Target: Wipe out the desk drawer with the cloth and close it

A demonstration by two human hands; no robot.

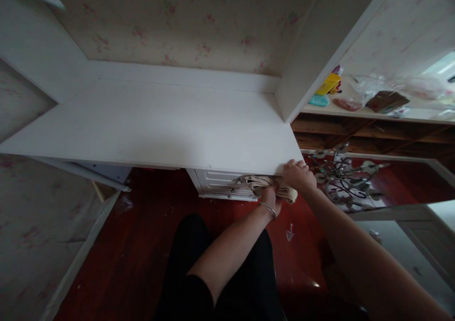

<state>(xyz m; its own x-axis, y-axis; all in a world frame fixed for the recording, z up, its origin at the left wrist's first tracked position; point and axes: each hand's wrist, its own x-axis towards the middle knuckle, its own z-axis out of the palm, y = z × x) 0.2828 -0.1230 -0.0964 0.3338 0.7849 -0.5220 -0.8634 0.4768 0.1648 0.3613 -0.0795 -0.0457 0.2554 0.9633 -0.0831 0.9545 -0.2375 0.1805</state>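
My left hand [270, 199], with a bangle at the wrist, is closed round a folded beige cloth [259, 182]. The cloth is pressed up against the front of the white drawer unit [216, 181], just under the desk top. Part of it sticks out to the right of my fingers. My right hand [299, 173] grips the front right corner of the white desk [199, 127], its fingers curled over the top edge. The thumb side of that hand is hidden.
White side panels [330, 41] rise from the desk. To the right, a shelf [355, 110] bears a yellow container [329, 83], plastic bags and a brown box [386, 102]. Below it lies a chandelier [355, 179]. A small clear piece [289, 234] lies on the red floor [142, 245].
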